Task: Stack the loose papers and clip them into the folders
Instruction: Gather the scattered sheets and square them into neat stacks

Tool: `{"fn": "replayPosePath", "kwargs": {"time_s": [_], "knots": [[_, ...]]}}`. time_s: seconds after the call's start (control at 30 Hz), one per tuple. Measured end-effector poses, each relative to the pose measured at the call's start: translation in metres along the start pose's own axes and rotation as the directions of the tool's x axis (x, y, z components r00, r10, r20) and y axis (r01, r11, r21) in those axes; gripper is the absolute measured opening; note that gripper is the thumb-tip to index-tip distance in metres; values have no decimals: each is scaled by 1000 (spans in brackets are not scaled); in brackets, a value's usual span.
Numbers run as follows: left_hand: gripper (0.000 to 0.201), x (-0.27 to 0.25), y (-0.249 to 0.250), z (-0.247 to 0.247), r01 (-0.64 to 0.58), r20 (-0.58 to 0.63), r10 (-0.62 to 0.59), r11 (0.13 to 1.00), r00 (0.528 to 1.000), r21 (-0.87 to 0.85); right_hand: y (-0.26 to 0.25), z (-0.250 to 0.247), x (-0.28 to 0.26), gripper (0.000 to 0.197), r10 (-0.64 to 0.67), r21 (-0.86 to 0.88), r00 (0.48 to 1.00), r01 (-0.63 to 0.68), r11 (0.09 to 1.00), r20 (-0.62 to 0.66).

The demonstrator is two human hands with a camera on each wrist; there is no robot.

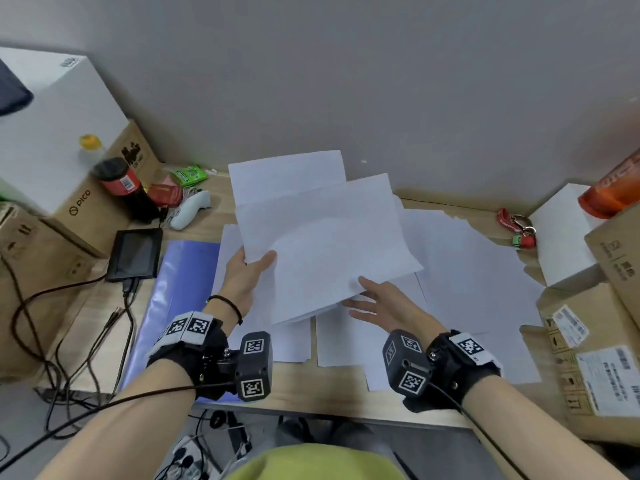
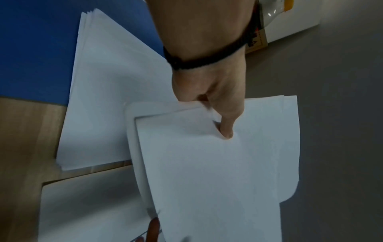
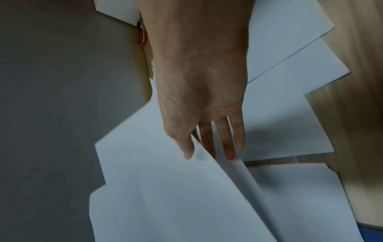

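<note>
Several loose sheets [image 1: 478, 271] still lie fanned across the wooden desk [image 1: 332, 393], to the right and under the hands, so gathering looks far from finished. A blue folder [image 1: 180, 292] lies flat at the left edge of the spread, partly covered by paper, and nothing is clipped into it yet.

Above the desk a held bundle of papers [image 1: 322, 237] is lifted and tilted, probably so more sheets can be added and the edges squared. The left hand [image 1: 244, 275] clamps its near left corner, thumb on top and fingers underneath. The right hand [image 1: 377, 303] has its fingers spread and straight, thumb on the bundle's lower edge, fingers seemingly sliding under it; it steadies rather than grips.

Cardboard boxes [image 1: 595, 341] crowd the right side and more boxes stand on the left, with a small dark tablet [image 1: 135, 253] and cables [image 1: 62, 341] beside the folder. A red keyring [image 1: 517, 226] lies just beyond the far sheets.
</note>
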State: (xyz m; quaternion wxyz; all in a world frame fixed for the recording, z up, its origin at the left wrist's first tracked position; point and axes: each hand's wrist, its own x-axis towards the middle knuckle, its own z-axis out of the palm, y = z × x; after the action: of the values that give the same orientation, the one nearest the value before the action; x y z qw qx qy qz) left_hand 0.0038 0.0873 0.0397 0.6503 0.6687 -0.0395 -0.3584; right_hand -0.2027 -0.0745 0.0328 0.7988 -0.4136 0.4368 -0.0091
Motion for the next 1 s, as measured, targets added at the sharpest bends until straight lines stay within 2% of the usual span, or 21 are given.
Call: {"fn": "replayPosePath", "kwargs": {"time_s": [0.13, 0.2, 0.3, 0.4, 0.5, 0.67, 0.7, 0.77, 0.83, 0.9, 1.0], "knots": [[48, -9, -1, 5, 15, 138, -21, 999, 990, 41, 5, 5, 8, 40, -41, -2, 992, 41, 999, -121], [45, -11, -3, 3, 16, 166, -30, 996, 986, 85, 3, 1, 9, 43, -69, -58, 975, 58, 997, -209], [40, -10, -3, -6, 28, 123, -53, 980, 991, 199, 3, -16, 11, 42, -91, -116, 935, 54, 992, -343], [42, -4, -5, -23, 86, 74, -107, 966, 991, 243, 4, -40, 7, 33, -76, -228, 899, -27, 973, -432], [38, -3, -10, -44, 193, 64, -228, 918, 972, 347, 12, -55, 9, 31, -10, -307, 919, -121, 944, -394], [32, -13, -20, -59, 312, 56, -369, 849, 928, 426, 25, -24, 18, 21, 57, -397, 959, -168, 902, -276], [36, -16, -20, -58, 338, 51, -395, 838, 917, 428, 29, -15, 21, 20, 75, -412, 962, -182, 893, -262], [64, -16, -25, -59, 375, 51, -442, 812, 896, 447, 39, 3, 27, 34, 125, -431, 969, -207, 878, -211], [81, -14, -32, -64, 347, 99, -449, 796, 888, 496, 47, 19, 29, 50, 148, -453, 975, -207, 867, -162], [67, -12, -37, -67, 252, 189, -393, 822, 900, 511, 53, 31, 31, 53, 165, -430, 977, -206, 879, -131], [44, -14, -30, -63, 96, 281, -251, 879, 926, 467, 53, 39, 31, 45, 177, -391, 983, -178, 903, -38]]}}
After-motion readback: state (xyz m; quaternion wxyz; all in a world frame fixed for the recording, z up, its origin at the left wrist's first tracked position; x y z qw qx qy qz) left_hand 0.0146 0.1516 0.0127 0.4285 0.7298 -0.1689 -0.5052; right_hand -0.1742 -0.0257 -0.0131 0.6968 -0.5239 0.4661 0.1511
